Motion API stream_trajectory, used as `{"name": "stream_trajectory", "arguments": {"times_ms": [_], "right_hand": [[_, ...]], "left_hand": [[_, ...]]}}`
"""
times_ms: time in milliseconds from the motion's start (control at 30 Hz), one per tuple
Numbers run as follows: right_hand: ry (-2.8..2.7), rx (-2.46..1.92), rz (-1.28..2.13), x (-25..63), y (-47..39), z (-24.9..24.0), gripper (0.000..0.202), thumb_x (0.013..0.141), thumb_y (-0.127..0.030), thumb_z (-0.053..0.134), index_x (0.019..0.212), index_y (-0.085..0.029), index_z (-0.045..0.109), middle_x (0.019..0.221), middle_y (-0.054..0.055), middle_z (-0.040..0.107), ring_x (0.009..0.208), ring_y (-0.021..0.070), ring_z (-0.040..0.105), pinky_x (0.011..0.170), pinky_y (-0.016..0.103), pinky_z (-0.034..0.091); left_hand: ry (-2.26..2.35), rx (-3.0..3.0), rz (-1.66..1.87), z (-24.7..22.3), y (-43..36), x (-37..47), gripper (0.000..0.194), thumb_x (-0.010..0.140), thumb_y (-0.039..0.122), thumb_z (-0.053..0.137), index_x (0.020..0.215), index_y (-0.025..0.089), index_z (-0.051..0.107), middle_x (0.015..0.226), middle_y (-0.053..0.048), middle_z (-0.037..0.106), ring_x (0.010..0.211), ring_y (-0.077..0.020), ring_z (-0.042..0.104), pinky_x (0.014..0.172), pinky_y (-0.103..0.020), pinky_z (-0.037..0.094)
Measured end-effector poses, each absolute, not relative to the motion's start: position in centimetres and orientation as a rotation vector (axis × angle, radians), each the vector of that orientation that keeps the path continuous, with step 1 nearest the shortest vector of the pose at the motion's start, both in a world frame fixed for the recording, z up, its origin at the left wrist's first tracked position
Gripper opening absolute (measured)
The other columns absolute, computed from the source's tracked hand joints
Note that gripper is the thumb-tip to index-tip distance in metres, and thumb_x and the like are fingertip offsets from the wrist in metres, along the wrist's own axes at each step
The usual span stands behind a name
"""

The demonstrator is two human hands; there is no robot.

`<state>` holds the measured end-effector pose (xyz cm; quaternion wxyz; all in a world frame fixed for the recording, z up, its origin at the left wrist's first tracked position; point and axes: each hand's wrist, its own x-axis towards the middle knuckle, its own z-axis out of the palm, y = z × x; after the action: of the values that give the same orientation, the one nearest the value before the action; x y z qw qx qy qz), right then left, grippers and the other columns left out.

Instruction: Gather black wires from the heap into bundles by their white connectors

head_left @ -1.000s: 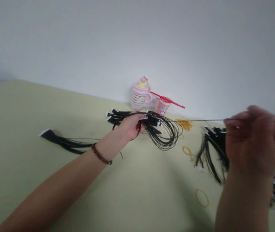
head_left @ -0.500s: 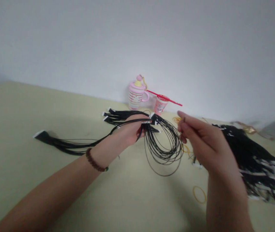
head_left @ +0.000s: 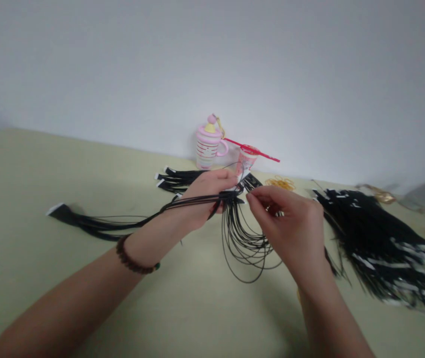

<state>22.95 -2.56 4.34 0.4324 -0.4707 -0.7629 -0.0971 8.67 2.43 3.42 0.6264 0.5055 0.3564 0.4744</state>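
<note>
My left hand (head_left: 208, 191) is closed around a looped bundle of black cables (head_left: 244, 233) with white connectors, just above the table. Loose ends of the cables run left over my wrist, and the loops hang down on the right. Close to the connector end, my right hand (head_left: 290, 219) is in a pinch, thumb against forefinger. What lies between those fingertips is too small to make out. More black cable ends (head_left: 173, 179) with white tips lie beyond my left hand, and one flat end (head_left: 63, 211) rests further left.
A pink lidded mug (head_left: 207, 149) and a small pink cup (head_left: 247, 158) stand by the wall, a red stick (head_left: 261, 151) across the cup. Yellow rubber bands (head_left: 280, 183) lie behind my right hand. A large pile of black cables (head_left: 380, 233) covers the right side.
My right hand has moved left and slightly down, from beside the loops to the connector end by my left hand. The hanging loops have shifted and partly gone behind it.
</note>
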Motion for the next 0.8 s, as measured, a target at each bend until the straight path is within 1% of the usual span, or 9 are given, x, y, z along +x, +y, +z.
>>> {"name": "stream_trajectory", "arguments": {"times_ms": [133,267,467,800], "right_hand": [[-1.913,-1.176,-0.225,22.83,-2.42,4.3,0.009,0.075,-0.013,0.06,0.079,-0.017,0.067,0.065,-0.002,0.064,0.055,0.0075,0.057,0.054,0.018,0.042],[-1.907,-1.18,-0.242,22.92,-2.43,4.25,0.008,0.075,-0.013,0.06,0.077,-0.016,0.067,0.065,-0.001,0.064,0.056,0.0084,0.058,0.055,0.019,0.043],[-1.901,-1.14,-0.27,22.93,-2.5,4.13,0.009,0.076,-0.013,0.058,0.08,-0.017,0.065,0.067,-0.002,0.065,0.057,0.0088,0.059,0.056,0.019,0.044],[-1.86,-1.151,-0.269,22.46,-2.7,4.36,0.009,0.074,-0.012,0.058,0.074,-0.018,0.065,0.062,-0.002,0.063,0.054,0.0089,0.058,0.053,0.02,0.043]], "left_hand": [[0.787,1.154,1.105,3.87,2.04,8.76,0.016,0.068,0.022,0.059,0.058,0.015,0.049,0.051,0.004,0.039,0.038,-0.0033,0.034,0.033,-0.016,0.021],[0.786,1.157,1.111,4.03,1.93,8.77,0.015,0.067,0.022,0.059,0.058,0.015,0.049,0.051,0.004,0.04,0.038,-0.0032,0.034,0.033,-0.015,0.021],[0.797,1.179,1.129,3.96,1.86,8.67,0.015,0.069,0.023,0.056,0.059,0.015,0.048,0.052,0.004,0.039,0.038,-0.0035,0.033,0.033,-0.015,0.02],[0.797,1.164,1.149,4.36,1.45,8.72,0.015,0.069,0.02,0.059,0.057,0.015,0.051,0.051,0.004,0.039,0.039,-0.0035,0.033,0.034,-0.015,0.02]]}}
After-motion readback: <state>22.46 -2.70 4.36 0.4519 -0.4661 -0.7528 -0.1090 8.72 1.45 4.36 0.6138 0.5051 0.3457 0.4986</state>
